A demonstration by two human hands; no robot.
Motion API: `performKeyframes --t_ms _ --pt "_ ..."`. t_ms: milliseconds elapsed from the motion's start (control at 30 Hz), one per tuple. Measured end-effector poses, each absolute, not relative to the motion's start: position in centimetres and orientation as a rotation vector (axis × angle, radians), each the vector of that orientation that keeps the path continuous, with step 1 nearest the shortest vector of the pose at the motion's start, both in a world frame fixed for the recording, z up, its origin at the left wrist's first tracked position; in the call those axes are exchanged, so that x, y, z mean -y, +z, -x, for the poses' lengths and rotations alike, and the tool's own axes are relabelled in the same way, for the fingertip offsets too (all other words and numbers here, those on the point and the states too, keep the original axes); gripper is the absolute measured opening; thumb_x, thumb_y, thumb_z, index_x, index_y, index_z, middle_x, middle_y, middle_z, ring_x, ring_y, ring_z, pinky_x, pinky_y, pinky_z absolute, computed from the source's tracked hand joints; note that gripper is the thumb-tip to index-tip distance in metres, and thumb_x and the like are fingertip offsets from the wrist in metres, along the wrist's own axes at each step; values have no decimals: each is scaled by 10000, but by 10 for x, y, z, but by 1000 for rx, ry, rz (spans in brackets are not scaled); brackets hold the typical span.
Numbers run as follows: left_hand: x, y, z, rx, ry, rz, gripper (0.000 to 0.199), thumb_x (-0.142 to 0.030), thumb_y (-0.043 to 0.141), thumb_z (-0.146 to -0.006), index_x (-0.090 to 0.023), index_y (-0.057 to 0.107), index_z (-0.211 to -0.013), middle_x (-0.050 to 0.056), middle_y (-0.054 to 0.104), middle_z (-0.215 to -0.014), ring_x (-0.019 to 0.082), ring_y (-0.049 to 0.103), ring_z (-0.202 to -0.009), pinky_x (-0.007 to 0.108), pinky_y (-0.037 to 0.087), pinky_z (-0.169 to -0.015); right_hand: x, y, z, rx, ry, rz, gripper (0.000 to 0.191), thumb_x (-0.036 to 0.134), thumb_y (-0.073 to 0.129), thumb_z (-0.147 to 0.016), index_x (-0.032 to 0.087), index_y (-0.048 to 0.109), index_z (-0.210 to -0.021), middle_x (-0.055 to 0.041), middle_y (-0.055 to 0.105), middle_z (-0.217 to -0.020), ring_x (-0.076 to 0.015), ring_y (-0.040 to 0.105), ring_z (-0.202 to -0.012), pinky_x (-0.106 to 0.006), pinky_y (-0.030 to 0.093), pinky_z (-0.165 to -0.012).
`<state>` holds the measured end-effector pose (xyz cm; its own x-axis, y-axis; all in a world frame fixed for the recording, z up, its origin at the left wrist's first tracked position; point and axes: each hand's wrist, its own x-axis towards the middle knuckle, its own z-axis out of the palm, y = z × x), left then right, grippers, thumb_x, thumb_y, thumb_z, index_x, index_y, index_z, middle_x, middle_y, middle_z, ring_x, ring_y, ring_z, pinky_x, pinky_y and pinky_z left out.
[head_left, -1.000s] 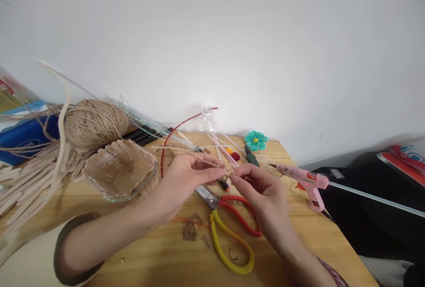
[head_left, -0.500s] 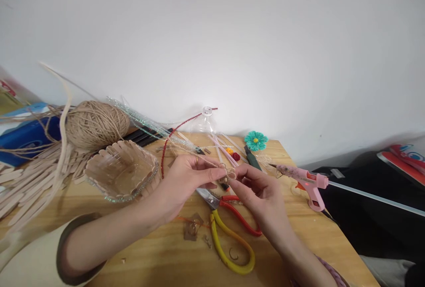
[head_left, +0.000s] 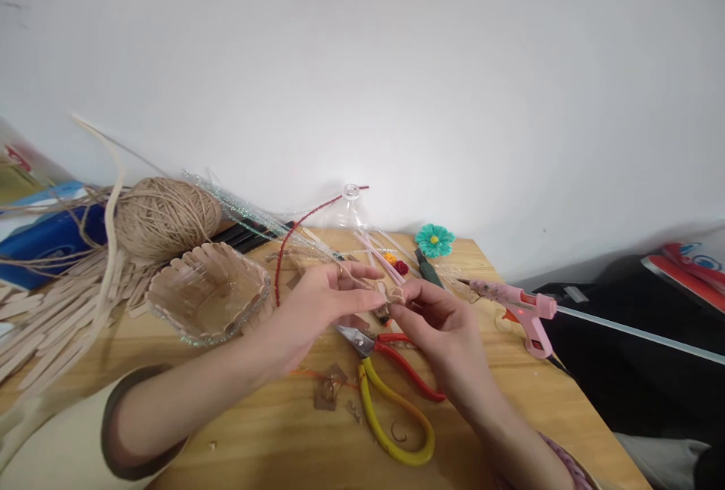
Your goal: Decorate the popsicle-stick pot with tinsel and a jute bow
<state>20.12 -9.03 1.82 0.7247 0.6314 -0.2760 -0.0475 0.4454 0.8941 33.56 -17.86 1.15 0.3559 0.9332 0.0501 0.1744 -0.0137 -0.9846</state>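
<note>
A small looped piece of brown twine [head_left: 395, 294] is between my two hands, above the scissors. My right hand [head_left: 445, 322] pinches its right side between thumb and index finger. My left hand [head_left: 328, 300] reaches it from the left, thumb against the piece and index finger stretched above; the other fingers are partly hidden. A strand of twine runs beneath the left fingers. The scissors [head_left: 365, 346], with one red and one yellow handle, lie just below my hands. A ball of twine [head_left: 167, 218] rests at the left.
A stick-sided bowl [head_left: 212, 294] stands left of my hands, near many loose wooden sticks [head_left: 62, 309]. A pink glue gun [head_left: 524, 309] lies at the right. Behind are a clear bottle top [head_left: 350, 207], a teal flower [head_left: 435, 240] and a red pipe cleaner [head_left: 294, 229].
My left index finger has lifted and straightened above the twine piece, while the thumb stays on it. My right hand keeps its pinch. The view has shifted slightly.
</note>
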Motion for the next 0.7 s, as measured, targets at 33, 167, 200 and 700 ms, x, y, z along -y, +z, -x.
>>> performKeyframes --t_ms 33,167,200,700 --pt "90 20 -200 -634 449 -1052 280 -289 718 -644 -175 647 -890 12 616 -806 139 561 -756 269 467 -663 179 12 -336 1063 828 1477 118 290 608 -715 186 577 -669 27 530 -611 -108 472 -567 -237 385 -531" --pt "88 24 -198 -621 427 -1133 148 -273 688 -641 -169 637 -735 2 588 -790 135 531 -737 258 455 -633 179 12 -338 1070 828 1500 122 289 599 -691 188 559 -638 26 514 -597 -107 445 -553 -237 352 -515" --pt "88 25 -198 -629 423 -1152 137 -261 691 -629 -168 634 -711 -5 581 -758 129 525 -715 254 451 -629 179 11 -338 1078 835 1505 123 292 599 -689 190 555 -636 27 511 -596 -106 437 -551 -236 345 -513" --pt "78 16 -202 -731 462 -1192 113 -235 712 -608 -143 661 -649 -13 610 -609 78 478 -553 219 374 -575 243 9 -396 1017 80 2031 281 477 586 -703 206 614 -631 -20 608 -629 -175 515 -568 -289 400 -529"
